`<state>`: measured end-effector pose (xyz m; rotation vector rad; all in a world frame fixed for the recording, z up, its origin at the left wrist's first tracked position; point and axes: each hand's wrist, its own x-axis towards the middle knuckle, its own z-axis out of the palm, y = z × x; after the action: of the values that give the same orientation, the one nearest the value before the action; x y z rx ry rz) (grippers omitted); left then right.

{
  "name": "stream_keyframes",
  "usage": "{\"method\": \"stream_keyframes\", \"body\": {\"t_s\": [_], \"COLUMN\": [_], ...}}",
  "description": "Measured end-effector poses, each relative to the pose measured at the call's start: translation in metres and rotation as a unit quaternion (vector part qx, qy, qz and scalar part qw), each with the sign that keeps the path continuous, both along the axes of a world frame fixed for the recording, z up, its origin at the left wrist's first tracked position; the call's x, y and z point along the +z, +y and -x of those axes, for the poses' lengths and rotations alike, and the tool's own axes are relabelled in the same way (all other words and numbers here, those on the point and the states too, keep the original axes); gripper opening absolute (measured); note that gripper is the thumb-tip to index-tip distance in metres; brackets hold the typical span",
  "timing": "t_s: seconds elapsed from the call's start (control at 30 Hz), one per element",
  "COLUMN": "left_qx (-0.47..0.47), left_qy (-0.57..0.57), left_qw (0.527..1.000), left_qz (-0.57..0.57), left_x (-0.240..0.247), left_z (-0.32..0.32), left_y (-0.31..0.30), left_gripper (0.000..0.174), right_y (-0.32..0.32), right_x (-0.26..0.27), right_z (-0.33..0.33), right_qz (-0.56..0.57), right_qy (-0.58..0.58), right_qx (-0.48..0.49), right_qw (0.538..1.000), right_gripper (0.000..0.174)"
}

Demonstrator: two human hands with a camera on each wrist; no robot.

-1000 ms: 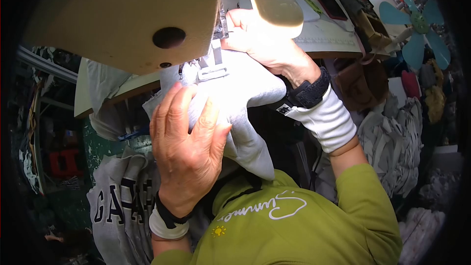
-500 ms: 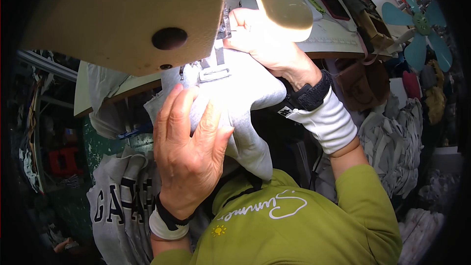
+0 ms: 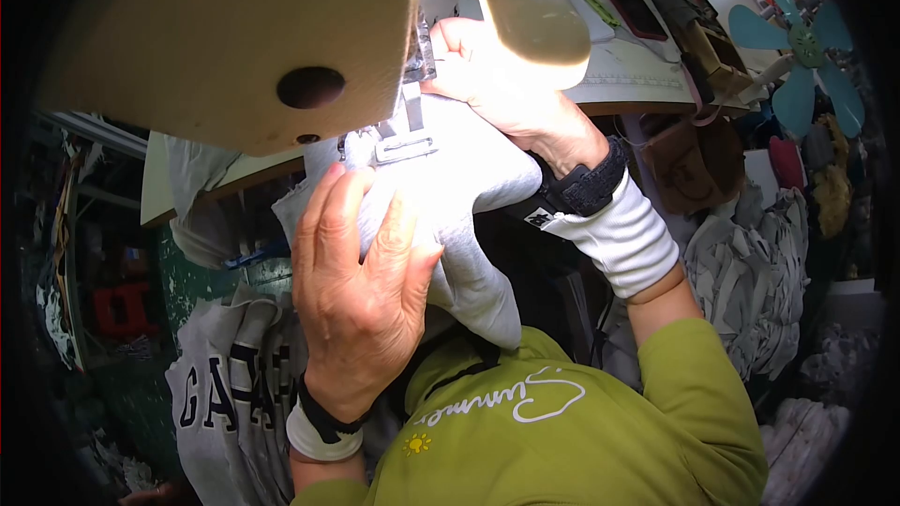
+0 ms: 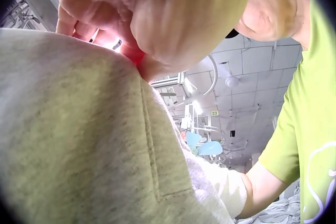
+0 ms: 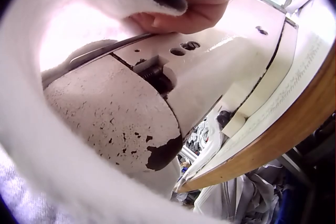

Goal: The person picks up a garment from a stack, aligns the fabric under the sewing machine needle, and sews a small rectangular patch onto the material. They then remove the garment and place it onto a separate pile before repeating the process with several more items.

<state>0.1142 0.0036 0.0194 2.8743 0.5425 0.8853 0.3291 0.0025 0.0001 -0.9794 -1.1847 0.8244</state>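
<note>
A light grey fleece garment piece [image 3: 473, 187] lies under a sewing machine [image 3: 225, 47], around its metal presser foot [image 3: 405, 148]. The left hand [image 3: 361, 295] rests on the near part of the cloth, its fingers extended toward the foot. From the left wrist view, that hand [image 4: 163, 14] overlaps the top edge of the seamed fleece [image 4: 73, 129]. Behind the foot, under the lamp's glare, is the right hand [image 3: 516, 84]. Its curled fingers [image 5: 191, 16] pinch a fold of the cloth over the machine bed [image 5: 215, 58] in the right wrist view.
A bright lamp [image 3: 530, 9] hangs beside the machine head. On the table [image 3: 628, 84] lies a phone [image 3: 628, 3]. A blue fan [image 3: 803, 42] stands at the far right. Grey pieces with dark letters [image 3: 225, 394] hang at left, and stacked cloth [image 3: 750, 272] sits at right.
The head view shifts slightly right, then back left. Both hands and the fleece keep nearly the same places relative to the presser foot.
</note>
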Motion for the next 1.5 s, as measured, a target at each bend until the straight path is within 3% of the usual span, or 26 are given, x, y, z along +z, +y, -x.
{"method": "stream_keyframes", "body": {"t_s": [0.57, 0.63, 0.67, 0.73, 0.8, 0.87, 0.97, 1.07, 1.13, 1.2, 1.33, 1.37, 1.4, 1.43, 1.47, 1.5], "left_qx": [0.018, 0.022, 0.023, 0.008, 0.018, 0.031, -0.013, -0.076, -0.069, -0.016, -0.046, -0.046, -0.072, -0.098, -0.098, -0.115], "left_qy": [-0.015, 0.022, 0.023, 0.019, 0.028, 0.004, -0.068, -0.181, -0.295, -0.308, -0.275, -0.274, -0.251, -0.225, -0.224, -0.205], "left_qw": [0.999, 0.999, 0.999, 1.000, 0.999, 0.999, 0.996, 0.955, 0.894, 0.875, 0.834, 0.834, 0.803, 0.766, 0.766, 0.764], "left_qz": [0.032, 0.004, 0.002, 0.004, -0.005, -0.014, 0.062, 0.223, 0.329, 0.372, 0.477, 0.477, 0.536, 0.594, 0.595, 0.601], "left_x": [-0.002, 0.000, 0.001, 0.000, 0.001, -0.004, -0.012, -0.019, -0.023, -0.021, -0.022, -0.024, -0.027, -0.030, -0.033, -0.035], "left_z": [0.011, 0.013, 0.012, 0.009, 0.009, 0.012, 0.012, 0.022, 0.027, 0.029, 0.009, 0.004, -0.001, -0.004, -0.008, -0.011], "left_y": [0.005, 0.004, 0.004, 0.002, 0.001, 0.005, 0.009, 0.015, 0.029, 0.056, 0.080, 0.085, 0.089, 0.092, 0.095, 0.098], "left_gripper": [0.035, 0.035, 0.035, 0.034, 0.033, 0.032, 0.029, 0.026, 0.032, 0.035, 0.046, 0.046, 0.049, 0.052, 0.052, 0.053], "right_y": [-0.004, -0.007, -0.015, -0.043, -0.072, -0.099, -0.127, -0.129, -0.127, -0.123, -0.112, -0.110, -0.109, -0.107, -0.106, -0.108], "right_x": [-0.007, -0.016, -0.021, -0.036, -0.069, -0.098, -0.114, -0.112, -0.108, -0.107, -0.097, -0.097, -0.097, -0.097, -0.096, -0.093], "right_z": [0.007, 0.005, 0.004, -0.003, -0.007, 0.003, 0.030, 0.052, 0.061, 0.068, 0.089, 0.093, 0.095, 0.096, 0.095, 0.091], "right_qz": [0.054, 0.039, 0.038, -0.004, 0.019, 0.083, 0.180, 0.172, 0.167, 0.184, 0.169, 0.151, 0.151, 0.150, 0.148, 0.138], "right_qy": [-0.037, 0.071, 0.072, 0.209, 0.228, 0.189, 0.157, 0.121, 0.104, 0.067, 0.114, 0.135, 0.136, 0.198, 0.258, 0.271], "right_qx": [-0.060, -0.084, -0.083, -0.045, -0.016, 0.038, 0.098, 0.145, 0.141, 0.125, 0.079, 0.057, 0.056, 0.042, 0.027, 0.055], "right_qw": [0.996, 0.993, 0.993, 0.977, 0.973, 0.978, 0.966, 0.967, 0.970, 0.973, 0.976, 0.978, 0.978, 0.968, 0.954, 0.951], "right_gripper": [0.016, 0.025, 0.025, 0.043, 0.065, 0.105, 0.123, 0.126, 0.126, 0.126, 0.117, 0.109, 0.109, 0.100, 0.092, 0.066]}}
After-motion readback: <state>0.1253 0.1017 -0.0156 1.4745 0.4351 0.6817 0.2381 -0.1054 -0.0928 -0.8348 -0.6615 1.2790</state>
